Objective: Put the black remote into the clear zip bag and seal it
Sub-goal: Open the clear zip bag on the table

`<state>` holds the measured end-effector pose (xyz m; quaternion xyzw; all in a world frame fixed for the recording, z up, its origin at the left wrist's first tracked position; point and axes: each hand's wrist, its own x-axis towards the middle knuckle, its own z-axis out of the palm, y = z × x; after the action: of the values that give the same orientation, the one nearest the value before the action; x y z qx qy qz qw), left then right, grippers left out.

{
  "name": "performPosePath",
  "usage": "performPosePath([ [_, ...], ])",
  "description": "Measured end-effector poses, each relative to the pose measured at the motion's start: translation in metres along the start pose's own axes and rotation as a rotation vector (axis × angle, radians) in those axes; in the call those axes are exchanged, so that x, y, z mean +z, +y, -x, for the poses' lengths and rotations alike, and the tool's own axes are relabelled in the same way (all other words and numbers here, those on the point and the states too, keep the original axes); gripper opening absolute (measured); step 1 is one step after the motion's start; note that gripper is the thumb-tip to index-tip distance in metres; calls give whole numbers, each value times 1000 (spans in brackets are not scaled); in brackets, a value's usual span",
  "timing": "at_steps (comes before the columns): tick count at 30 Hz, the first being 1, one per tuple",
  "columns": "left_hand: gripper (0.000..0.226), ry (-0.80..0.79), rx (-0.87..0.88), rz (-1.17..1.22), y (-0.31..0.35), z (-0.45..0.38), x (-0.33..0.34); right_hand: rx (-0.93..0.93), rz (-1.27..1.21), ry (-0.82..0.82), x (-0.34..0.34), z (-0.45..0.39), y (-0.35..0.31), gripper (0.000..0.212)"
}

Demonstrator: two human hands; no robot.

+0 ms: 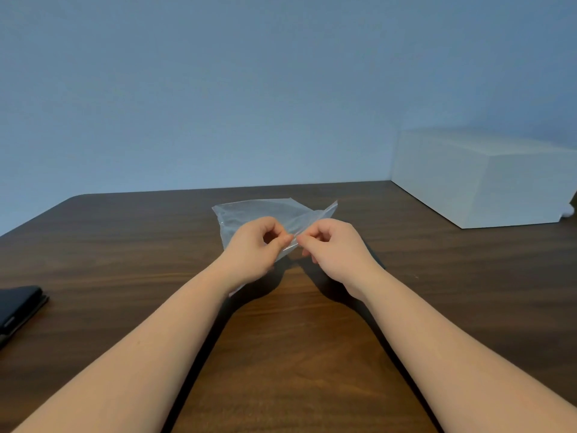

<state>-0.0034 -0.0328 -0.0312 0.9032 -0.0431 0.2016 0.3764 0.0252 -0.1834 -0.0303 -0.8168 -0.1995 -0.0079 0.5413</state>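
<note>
Currently pinching clear zip bag (268,214) at its near rim with left hand (254,248) and right hand (335,250); risk: slippery film escaping, mouth staying closed.

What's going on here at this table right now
A person is holding a clear zip bag just above a dark wooden table. The left hand and the right hand each pinch its near edge, close together, as if working the opening. The bag looks empty. A black object lies at the table's left edge, untouched; whether it is the remote is unclear. A white box sits at the back right.
</note>
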Motion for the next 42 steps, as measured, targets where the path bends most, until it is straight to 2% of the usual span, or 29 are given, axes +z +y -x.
performPosePath([
  [6, 18, 23, 126, -141, -1, -1, 9, -7, 20, 5, -1, -1, 0, 17],
  [9, 17, 123, 36, -117, -10, -6, 2, -7, 34, 4, -1, 0, 0, 18],
  [12, 15, 276, -67, -74, -20, -10, -13, 14, 37, 92, -2, -1, -1, 24],
  [16, 8, 232, 22, -19, -12, -6, -18, 9, 63, 161, -2, -3, -1, 21],
  [20, 24, 149, 105, -182, -10, -6, -12, -17, 114, 189, -3, -6, 5, 27],
  [25, 45, 308, 45, -288, -15, -11, -20, -33, 219, 77, 0, -9, 10, 30],
  [29, 53, 429, 116, -364, -15, -7, -25, -61, 323, 18, 0, -8, 9, 31],
  [32, 60, 452, 122, -382, -14, -5, -25, -67, 373, 21, -5, -9, 7, 31],
  [36, 57, 434, 110, -331, -15, -3, -27, -86, 429, 29, -7, -9, 9, 35],
  [42, 34, 609, 73, -263, -22, -2, -40, -60, 499, 98, -15, -13, 13, 25],
])
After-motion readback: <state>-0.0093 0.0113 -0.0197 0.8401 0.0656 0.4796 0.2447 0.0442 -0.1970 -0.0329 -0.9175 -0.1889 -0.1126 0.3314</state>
